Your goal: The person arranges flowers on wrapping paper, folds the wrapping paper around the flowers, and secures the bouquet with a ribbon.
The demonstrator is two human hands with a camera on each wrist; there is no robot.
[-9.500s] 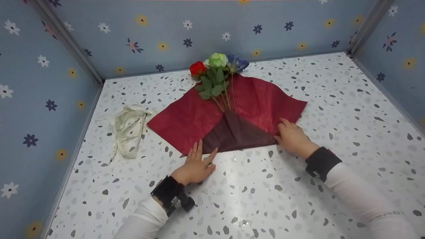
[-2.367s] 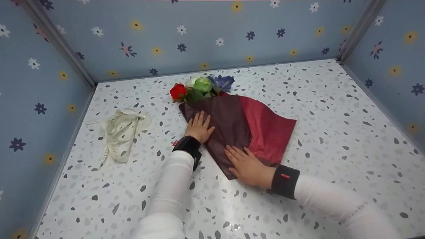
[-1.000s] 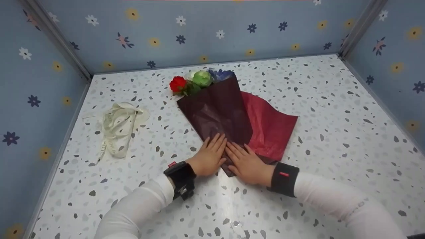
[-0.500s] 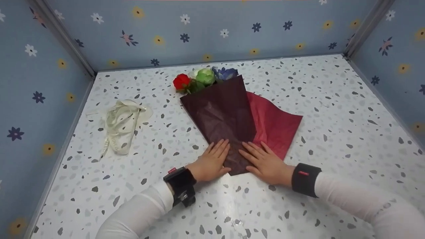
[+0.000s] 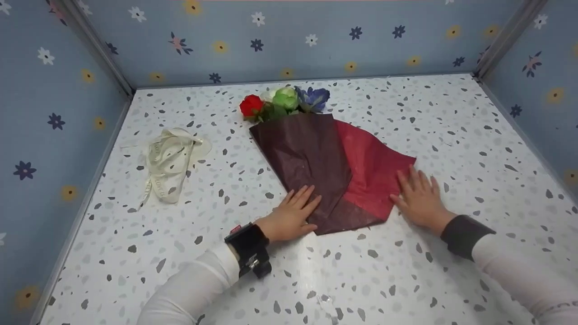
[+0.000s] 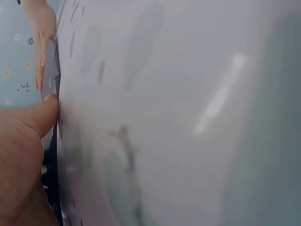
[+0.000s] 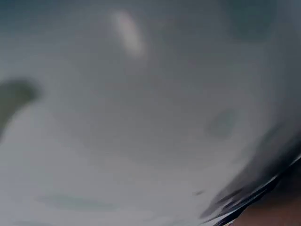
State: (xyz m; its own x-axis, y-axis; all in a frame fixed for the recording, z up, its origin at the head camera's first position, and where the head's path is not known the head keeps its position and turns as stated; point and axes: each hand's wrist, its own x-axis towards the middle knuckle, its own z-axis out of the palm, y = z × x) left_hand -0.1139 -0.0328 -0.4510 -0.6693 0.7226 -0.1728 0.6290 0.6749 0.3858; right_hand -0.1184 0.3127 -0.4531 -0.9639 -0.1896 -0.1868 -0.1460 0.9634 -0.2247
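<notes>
A white left sleeve (image 5: 189, 282) meets a broad black left wristband (image 5: 246, 241), which carries a small red tag (image 5: 236, 229) and a compact black device (image 5: 263, 270) with a silver-coloured fitting (image 5: 254, 262). The white right sleeve (image 5: 524, 271), marked with faint grey lettering (image 5: 560, 306), meets a wide dark right wristband (image 5: 465, 237). Left hand (image 5: 289, 219) and right hand (image 5: 422, 203) are bare.

Red paper (image 5: 338, 171) lies creased, left side folded dark-face-up; red, white, green and blue flowers (image 5: 285, 99) poke past its far edge.
</notes>
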